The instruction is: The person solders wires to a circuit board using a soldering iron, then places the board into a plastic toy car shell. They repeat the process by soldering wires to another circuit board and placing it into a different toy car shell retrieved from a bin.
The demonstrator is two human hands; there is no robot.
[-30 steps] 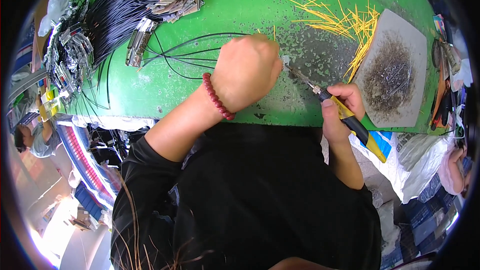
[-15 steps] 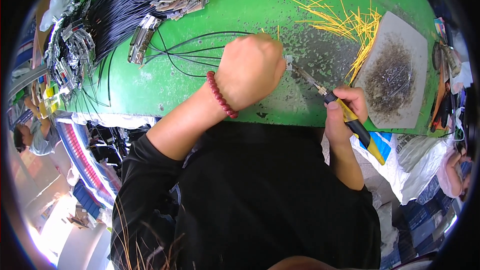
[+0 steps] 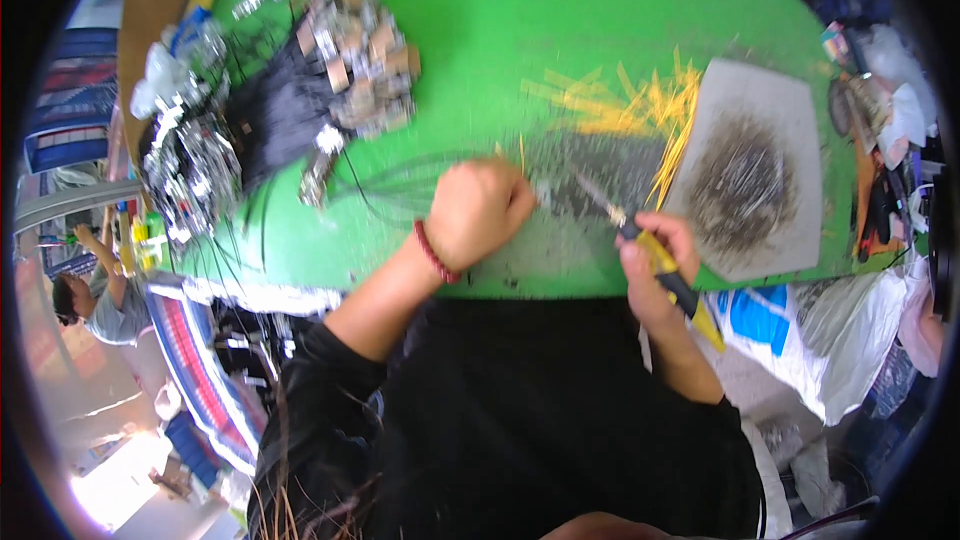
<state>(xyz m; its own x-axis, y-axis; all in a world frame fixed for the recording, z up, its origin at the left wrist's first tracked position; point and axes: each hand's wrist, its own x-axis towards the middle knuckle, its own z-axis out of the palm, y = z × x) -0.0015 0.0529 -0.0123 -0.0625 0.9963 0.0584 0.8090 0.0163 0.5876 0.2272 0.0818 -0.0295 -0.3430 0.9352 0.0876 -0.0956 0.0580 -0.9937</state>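
My left hand (image 3: 472, 212), with a red bead bracelet at its wrist, is closed over the green table (image 3: 500, 20). Thin black cables (image 3: 400, 178) run into it from the left, blurred by motion. Whatever lies in its fingertips is hidden behind the fist. A flat metal piece (image 3: 320, 165) lies where those cables begin. My right hand (image 3: 662, 245) grips a slim tool (image 3: 682, 293) with a yellow-and-black handle and a narrow pointed metal shaft. The tool's tip points up and left, apart from my left hand.
Thin yellow strips (image 3: 645, 100) lie scattered beyond the tool. Beside them is a grey board (image 3: 795, 110) with a dark stain and fine bits. Bundled black cables (image 3: 275, 120) and shiny metal parts (image 3: 195, 175) crowd the left. Tools (image 3: 878, 195) lie at the right edge.
The whole view has shifted, so the table and its contents sit lower, with blur. The tool's tip appears somewhat farther from my left hand. Both hands stay closed.
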